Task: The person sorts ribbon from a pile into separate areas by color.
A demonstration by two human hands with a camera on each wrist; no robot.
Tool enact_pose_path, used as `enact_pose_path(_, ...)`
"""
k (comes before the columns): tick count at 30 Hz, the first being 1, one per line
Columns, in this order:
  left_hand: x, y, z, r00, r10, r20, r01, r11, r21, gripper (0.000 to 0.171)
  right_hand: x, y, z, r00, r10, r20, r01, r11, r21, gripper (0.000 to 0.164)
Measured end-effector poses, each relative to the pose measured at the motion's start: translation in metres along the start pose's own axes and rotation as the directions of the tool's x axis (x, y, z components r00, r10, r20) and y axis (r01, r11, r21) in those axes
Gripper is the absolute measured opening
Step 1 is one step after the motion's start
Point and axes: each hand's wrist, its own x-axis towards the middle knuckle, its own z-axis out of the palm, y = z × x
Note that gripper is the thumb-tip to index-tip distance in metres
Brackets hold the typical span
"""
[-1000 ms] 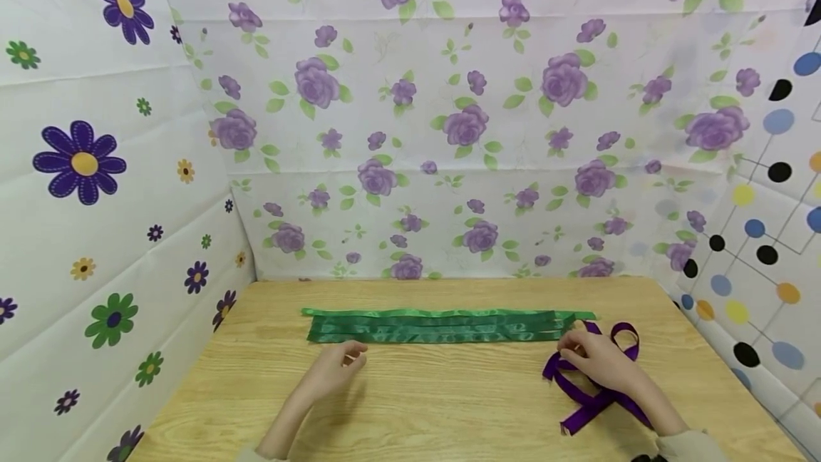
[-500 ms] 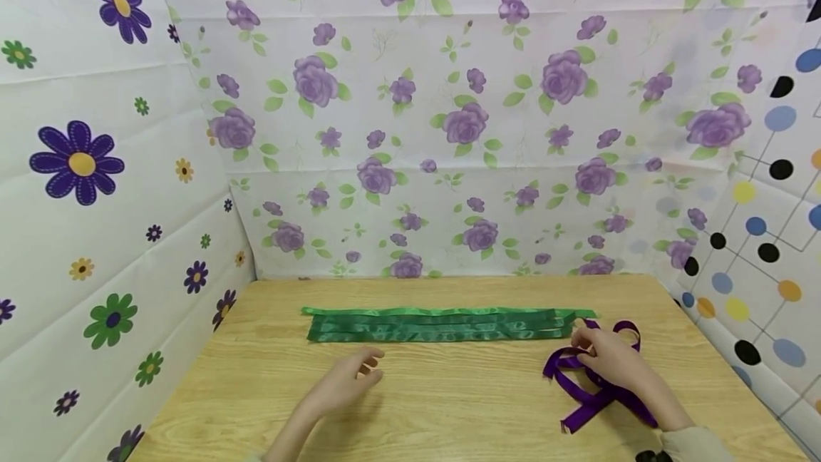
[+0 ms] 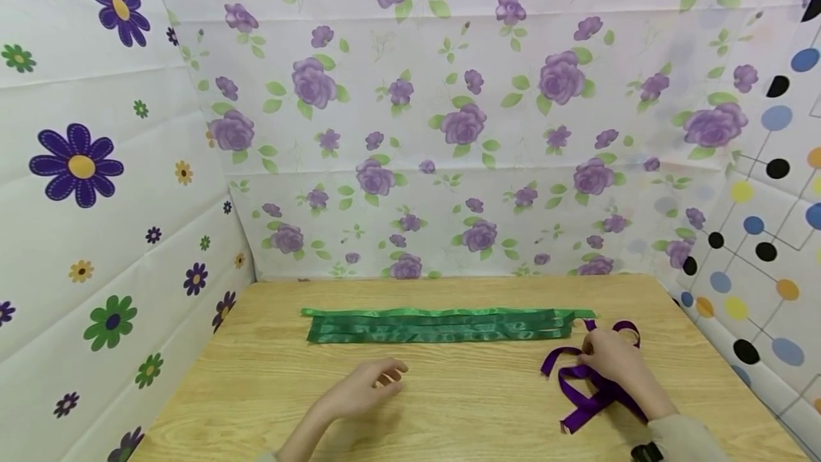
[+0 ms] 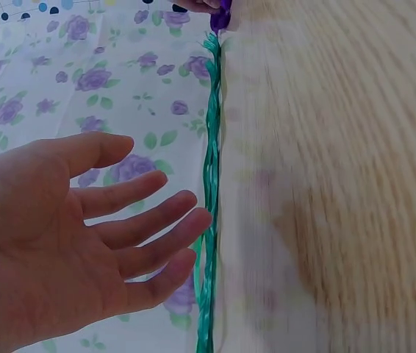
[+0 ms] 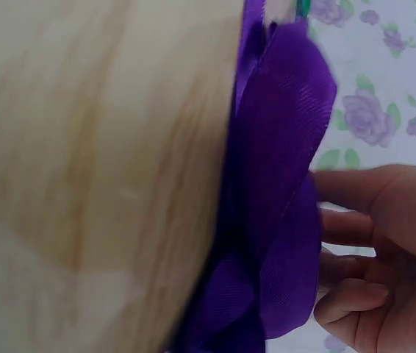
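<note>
A tangled purple ribbon [image 3: 580, 416] lies in loose loops at the right of the table, one end jutting toward the front. My right hand [image 3: 612, 358] is over it and pinches part of it between curled fingertips; in the right wrist view the ribbon [image 5: 285, 140] hides those tips. My left hand [image 3: 365, 391] hovers over the table left of the middle, holding nothing. Seen in the left wrist view, its fingers [image 4: 149, 228] are spread and relaxed. Behind both hands, dark green ribbons [image 3: 436, 328] lie side by side, with a brighter green ribbon [image 3: 449, 312] along their far edge.
The wooden table [image 3: 462, 398] ends at a white cloth with purple roses [image 3: 465, 123] at the back. Patterned cloths also stand at the left and right sides. A small black object [image 3: 646, 452] shows by the right sleeve.
My left hand has moved right and slightly nearer the front. The right hand has shifted a little right, and the purple ribbon's loops under it have opened and changed shape.
</note>
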Motion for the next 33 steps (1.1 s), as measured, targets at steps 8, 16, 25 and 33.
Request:
enact_pose_path(8, 0.004, 0.001, 0.009, 1.000, -0.013, 0.020, 0.014, 1.000, -0.022, 0.035, 0.003, 0.007, 0.002, 0.999, 0.041, 0.032, -0.041, 0.999, -0.007, 0.019)
enact_pose_path(16, 0.009, 0.013, 0.013, 0.997, 0.011, 0.072, -0.008, 0.999, -0.045, 0.032, 0.000, 0.000, -0.004, 1.000, -0.022, -0.007, 0.022, 0.999, 0.025, 0.012)
enact_pose_path(25, 0.025, 0.038, 0.015, 0.988, 0.079, 0.131, -0.055, 0.983, -0.176, 0.032, -0.008, -0.049, -0.045, 0.928, -0.284, -0.243, 0.335, 0.919, 0.208, 0.024)
enact_pose_path(33, 0.042, 0.077, 0.015, 0.985, 0.153, 0.076, -0.126, 0.950, -0.284, 0.038, -0.025, -0.106, -0.076, 0.848, -0.473, -0.239, 0.529, 0.729, 0.435, 0.027)
